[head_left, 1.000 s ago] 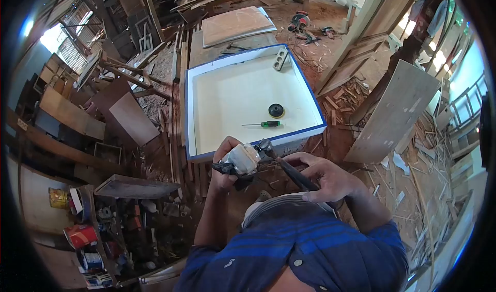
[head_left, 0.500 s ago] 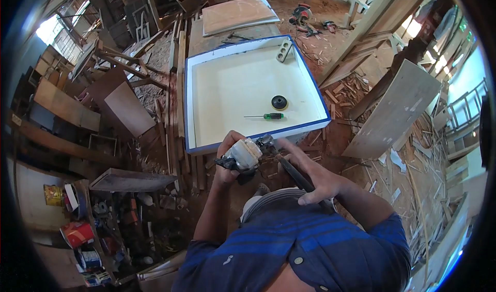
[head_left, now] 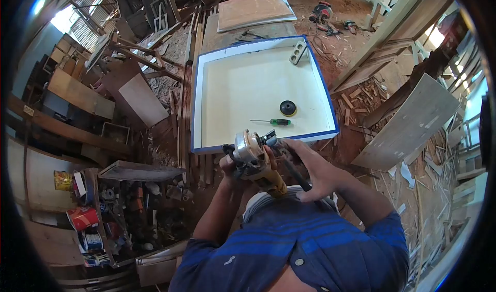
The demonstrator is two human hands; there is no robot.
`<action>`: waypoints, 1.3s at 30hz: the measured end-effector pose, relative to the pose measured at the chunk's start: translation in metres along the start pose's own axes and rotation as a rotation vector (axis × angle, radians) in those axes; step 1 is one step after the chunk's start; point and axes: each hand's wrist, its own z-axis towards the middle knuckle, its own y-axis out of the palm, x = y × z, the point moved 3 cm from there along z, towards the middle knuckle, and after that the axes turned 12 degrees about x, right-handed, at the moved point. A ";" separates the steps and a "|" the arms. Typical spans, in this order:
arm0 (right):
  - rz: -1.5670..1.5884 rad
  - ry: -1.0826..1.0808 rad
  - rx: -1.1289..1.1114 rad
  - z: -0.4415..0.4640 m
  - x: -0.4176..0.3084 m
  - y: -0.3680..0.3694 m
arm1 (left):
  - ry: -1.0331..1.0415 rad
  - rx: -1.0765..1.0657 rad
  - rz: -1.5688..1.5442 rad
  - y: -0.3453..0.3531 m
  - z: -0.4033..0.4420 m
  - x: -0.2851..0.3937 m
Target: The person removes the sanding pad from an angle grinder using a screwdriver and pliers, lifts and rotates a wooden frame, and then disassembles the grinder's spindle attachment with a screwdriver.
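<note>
My left hand (head_left: 231, 169) is closed around an angle grinder (head_left: 249, 146) with a yellow body and a metal head, its head turned up and its back end towards my waist. In my right hand (head_left: 321, 172) is a long dark-handled wrench (head_left: 295, 172), its metal jaw at the spindle by the grinder's head. Whether the jaw grips the spindle, I cannot tell. Beyond my hands, a green-handled screwdriver (head_left: 279, 122) and a black round backing pad (head_left: 288, 107) lie in a shallow white box (head_left: 227, 80) with blue edges.
A block with round holes (head_left: 297, 53) leans in the box's far right corner. Flat boards (head_left: 253, 10) lie behind it. A pale panel (head_left: 408, 124) leans at right over scattered wood scraps. A cluttered shelf with a red can (head_left: 82, 218) stands at left.
The grinder has turned so that its yellow body now shows. My right hand's fingers have closed in near the grinder's head. The whole view has shifted slightly.
</note>
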 end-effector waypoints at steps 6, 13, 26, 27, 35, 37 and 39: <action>-0.277 -0.156 0.055 0.031 0.017 -0.048 | -0.130 -0.052 0.144 0.001 0.036 0.003; -0.998 -0.656 0.099 0.060 0.021 -0.129 | -0.232 0.177 0.435 -0.005 0.056 0.013; -0.934 -0.180 -0.256 0.047 -0.041 -0.137 | -0.175 0.296 0.606 -0.010 0.053 0.016; -0.785 -0.122 -0.293 0.046 -0.038 -0.138 | -0.164 0.257 0.589 -0.012 0.053 0.017; 0.601 0.700 -0.389 -0.009 0.029 -0.099 | -0.146 0.023 0.611 -0.005 0.059 0.024; 0.788 0.857 -0.279 -0.025 0.039 -0.087 | -0.130 0.116 0.569 -0.007 0.053 0.025; 0.881 0.898 -0.136 -0.036 0.045 -0.077 | -0.122 0.203 0.556 -0.013 0.044 0.030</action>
